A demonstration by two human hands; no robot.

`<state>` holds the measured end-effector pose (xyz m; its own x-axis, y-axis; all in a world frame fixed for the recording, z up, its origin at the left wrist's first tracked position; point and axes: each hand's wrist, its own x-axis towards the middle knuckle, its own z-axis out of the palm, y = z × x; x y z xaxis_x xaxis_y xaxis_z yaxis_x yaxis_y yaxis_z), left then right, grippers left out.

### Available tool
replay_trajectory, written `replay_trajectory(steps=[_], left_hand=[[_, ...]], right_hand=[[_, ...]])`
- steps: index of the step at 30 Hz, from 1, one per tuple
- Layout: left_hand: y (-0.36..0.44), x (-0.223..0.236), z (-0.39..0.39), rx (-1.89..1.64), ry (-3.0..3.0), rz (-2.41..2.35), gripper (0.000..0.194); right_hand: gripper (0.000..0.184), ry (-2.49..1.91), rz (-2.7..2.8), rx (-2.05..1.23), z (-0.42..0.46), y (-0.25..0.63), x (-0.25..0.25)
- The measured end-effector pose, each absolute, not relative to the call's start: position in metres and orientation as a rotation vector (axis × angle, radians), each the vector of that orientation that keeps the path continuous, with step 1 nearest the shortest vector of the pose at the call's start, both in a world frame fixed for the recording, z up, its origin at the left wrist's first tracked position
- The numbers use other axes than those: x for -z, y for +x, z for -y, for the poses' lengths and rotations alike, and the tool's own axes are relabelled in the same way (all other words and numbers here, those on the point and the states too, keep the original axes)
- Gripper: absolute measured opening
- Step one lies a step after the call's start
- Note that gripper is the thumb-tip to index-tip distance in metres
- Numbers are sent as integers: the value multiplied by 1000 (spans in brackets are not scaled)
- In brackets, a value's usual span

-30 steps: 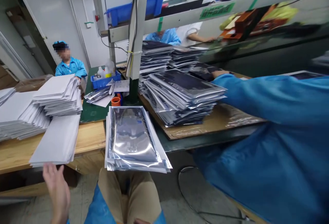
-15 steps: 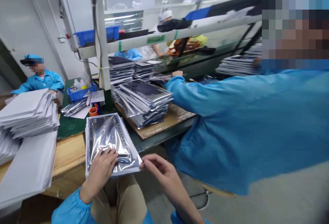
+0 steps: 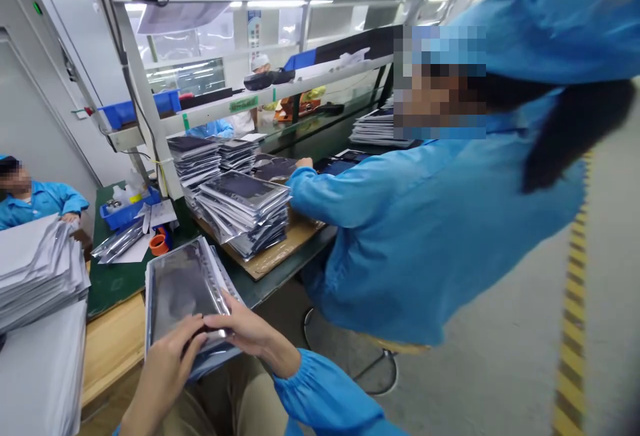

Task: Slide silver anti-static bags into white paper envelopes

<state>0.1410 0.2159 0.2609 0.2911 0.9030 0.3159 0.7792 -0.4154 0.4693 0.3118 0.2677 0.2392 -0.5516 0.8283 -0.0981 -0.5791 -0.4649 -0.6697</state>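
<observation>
A small stack of silvery anti-static bags point(image 3: 183, 286) with dark flat contents rests on my lap and the bench edge, low and left of centre. My left hand point(image 3: 167, 363) lies on the near end of the top bag, fingers curled onto it. My right hand point(image 3: 245, 329) grips the same bag at its near right corner, thumb on top. Both of my sleeves are blue.
A co-worker in a blue coat point(image 3: 425, 223) sits close on my right, a hand point(image 3: 303, 163) reaching to taller bag stacks point(image 3: 245, 213) on a cardboard sheet point(image 3: 273, 259). White envelope piles point(image 3: 37, 276) lie left. A blue tray point(image 3: 127, 209), orange tape roll point(image 3: 159, 245) and another seated person point(image 3: 35, 199) are behind.
My view has swung right and up. My right hand has come from beside the bags onto the top bag's near corner, and my left hand has stayed on it.
</observation>
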Motion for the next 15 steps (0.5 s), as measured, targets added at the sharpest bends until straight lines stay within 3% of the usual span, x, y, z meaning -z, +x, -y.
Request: replay_trajectory(steps=[3, 7, 9, 13, 15], left_hand=[[127, -271, -206, -908, 2280, -1567, 32], [112, -296, -214, -1444, 1926, -2005, 36], [121, -299, -229, -1519, 1825, -2076, 38], [165, -279, -263, -1019, 2166, -1890, 33], [187, -264, -276, -625, 2307, -1913, 30]], right_hand=[[76, -467, 760, -2034, -253, 317, -249], [80, -469, 799, -1902, -228, 352, -259], [88, -573, 844, -1762, -212, 378, -253], [102, -1037, 955, -1375, -170, 436, -220], [97, -1245, 979, -1200, -147, 463, -201]])
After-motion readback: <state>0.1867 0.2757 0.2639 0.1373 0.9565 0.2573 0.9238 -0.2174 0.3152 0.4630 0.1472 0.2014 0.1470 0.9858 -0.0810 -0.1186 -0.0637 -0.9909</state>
